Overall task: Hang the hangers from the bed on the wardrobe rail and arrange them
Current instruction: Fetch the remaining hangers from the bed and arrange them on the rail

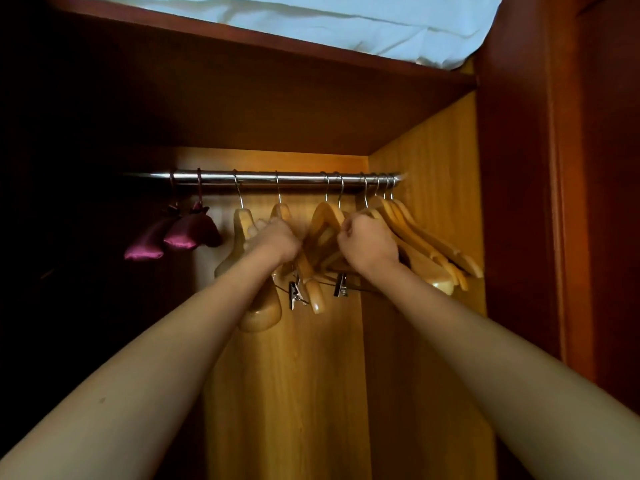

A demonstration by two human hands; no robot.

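Fingers (349, 230) of the left hand (273, 239) and right hand (369, 242) grip pale wooden hangers (426, 244) already hooked on the chrome wardrobe rail (298, 177); seemingly only spacing remains.

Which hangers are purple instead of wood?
The two padded satin hangers at the rail's far left; the wooden hangers to their right are all pale yellow.

dim, warm | left side in deep shadow | rail (277, 177) glints | edges bowed
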